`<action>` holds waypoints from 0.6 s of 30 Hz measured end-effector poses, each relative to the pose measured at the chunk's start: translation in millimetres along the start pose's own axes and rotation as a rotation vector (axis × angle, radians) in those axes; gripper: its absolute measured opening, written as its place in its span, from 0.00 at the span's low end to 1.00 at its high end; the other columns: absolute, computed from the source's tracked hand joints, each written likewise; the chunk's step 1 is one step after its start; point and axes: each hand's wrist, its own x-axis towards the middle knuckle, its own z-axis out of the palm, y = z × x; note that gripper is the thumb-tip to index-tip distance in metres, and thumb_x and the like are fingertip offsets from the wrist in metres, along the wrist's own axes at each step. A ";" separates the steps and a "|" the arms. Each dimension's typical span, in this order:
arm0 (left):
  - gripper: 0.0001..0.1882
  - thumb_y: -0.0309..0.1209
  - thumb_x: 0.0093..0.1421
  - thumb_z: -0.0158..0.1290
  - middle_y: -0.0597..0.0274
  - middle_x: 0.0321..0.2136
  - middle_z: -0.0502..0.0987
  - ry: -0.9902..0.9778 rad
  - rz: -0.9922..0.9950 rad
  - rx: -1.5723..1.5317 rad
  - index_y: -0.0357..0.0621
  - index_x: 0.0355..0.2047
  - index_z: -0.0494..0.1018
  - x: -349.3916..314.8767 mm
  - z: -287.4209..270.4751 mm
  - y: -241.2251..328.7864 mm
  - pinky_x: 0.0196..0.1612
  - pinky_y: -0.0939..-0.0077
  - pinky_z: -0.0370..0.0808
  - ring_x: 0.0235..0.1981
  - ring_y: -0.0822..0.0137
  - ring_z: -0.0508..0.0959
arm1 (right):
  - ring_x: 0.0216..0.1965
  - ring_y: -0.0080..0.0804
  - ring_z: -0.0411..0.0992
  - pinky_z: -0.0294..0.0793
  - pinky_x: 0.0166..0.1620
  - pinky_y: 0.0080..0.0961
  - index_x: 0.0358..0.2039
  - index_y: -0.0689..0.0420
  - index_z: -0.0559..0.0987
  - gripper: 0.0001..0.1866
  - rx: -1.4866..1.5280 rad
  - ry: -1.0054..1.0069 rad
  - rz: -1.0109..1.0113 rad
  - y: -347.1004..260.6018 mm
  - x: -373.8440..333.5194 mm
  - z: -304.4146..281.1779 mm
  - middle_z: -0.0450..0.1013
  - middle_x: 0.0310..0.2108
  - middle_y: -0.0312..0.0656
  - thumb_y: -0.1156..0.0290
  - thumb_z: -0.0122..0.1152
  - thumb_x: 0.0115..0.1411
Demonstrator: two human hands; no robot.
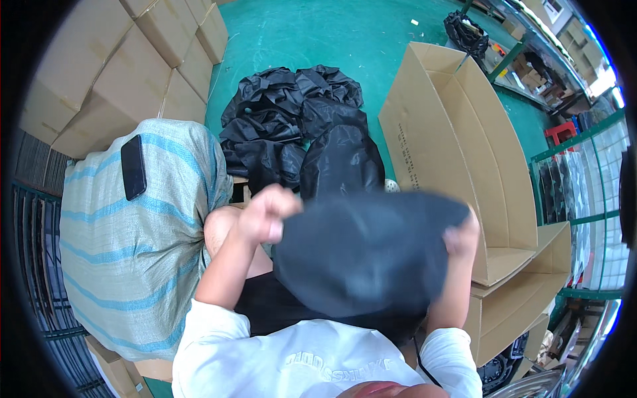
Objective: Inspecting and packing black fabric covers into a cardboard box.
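Close to the chest, the left hand (269, 213) and right hand (462, 235) each clench an edge of a dark cloth cover (365, 255). Beyond, the cardboard box (458, 159) looks unfilled; black covers (292, 126) lie piled on the floor (318, 33), seemingly unpacked.

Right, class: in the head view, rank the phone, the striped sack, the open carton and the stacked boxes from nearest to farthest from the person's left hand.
From the left hand, which grips the dark cloth:
1. Striped sack, just to its left.
2. Phone, lying on top of the sack, up and left.
3. Open carton, across on the right.
4. Stacked boxes, far upper left.
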 end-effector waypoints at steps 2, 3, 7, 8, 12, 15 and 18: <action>0.15 0.28 0.45 0.56 0.71 0.18 0.65 0.273 -0.145 -0.225 0.46 0.16 0.58 24.1 -26.3 -10.3 0.23 0.77 0.64 0.20 0.75 0.68 | 0.46 0.33 0.75 0.74 0.50 0.26 0.53 0.69 0.71 0.26 0.124 0.018 0.199 9.4 74.2 19.3 0.76 0.45 0.46 0.80 0.63 0.52; 0.12 0.23 0.44 0.54 0.70 0.20 0.67 0.369 -0.180 -0.276 0.47 0.17 0.60 38.3 -50.7 -17.4 0.25 0.80 0.66 0.22 0.74 0.69 | 0.48 0.34 0.74 0.73 0.54 0.28 0.53 0.68 0.71 0.25 0.144 0.047 0.294 24.6 101.3 12.6 0.75 0.47 0.46 0.81 0.62 0.53; 0.14 0.15 0.41 0.46 0.68 0.25 0.70 0.487 -0.346 -0.171 0.46 0.28 0.65 82.1 -146.9 -83.5 0.30 0.80 0.72 0.23 0.73 0.72 | 0.47 0.32 0.75 0.75 0.53 0.27 0.55 0.65 0.71 0.24 0.085 0.018 0.435 88.4 186.7 -29.3 0.75 0.48 0.45 0.83 0.54 0.56; 0.16 0.15 0.47 0.50 0.67 0.26 0.73 0.551 -0.438 -0.251 0.47 0.35 0.67 95.9 -155.5 -91.1 0.32 0.79 0.74 0.26 0.72 0.75 | 0.46 0.31 0.75 0.75 0.52 0.26 0.55 0.64 0.71 0.23 0.053 0.019 0.510 105.5 202.5 -43.1 0.75 0.47 0.44 0.84 0.52 0.57; 0.10 0.27 0.57 0.60 0.67 0.31 0.77 0.570 -0.547 -0.174 0.50 0.38 0.71 123.6 -210.3 -143.9 0.35 0.77 0.76 0.32 0.72 0.78 | 0.41 0.29 0.77 0.78 0.48 0.25 0.51 0.63 0.73 0.16 0.071 0.088 0.643 180.1 260.1 -81.9 0.77 0.43 0.45 0.81 0.51 0.61; 0.10 0.25 0.57 0.60 0.67 0.30 0.77 0.717 -0.467 -0.187 0.49 0.37 0.72 139.2 -248.3 -180.4 0.36 0.76 0.77 0.32 0.71 0.78 | 0.35 0.30 0.78 0.80 0.42 0.28 0.45 0.62 0.76 0.10 -0.011 0.116 0.652 212.3 292.5 -93.1 0.78 0.37 0.43 0.79 0.51 0.64; 0.09 0.25 0.57 0.60 0.66 0.30 0.77 0.826 -0.576 -0.141 0.49 0.36 0.73 148.5 -282.0 -218.1 0.37 0.75 0.77 0.32 0.71 0.78 | 0.30 0.27 0.76 0.77 0.35 0.26 0.37 0.61 0.77 0.05 -0.166 0.197 0.663 259.6 314.1 -116.2 0.78 0.31 0.40 0.74 0.57 0.63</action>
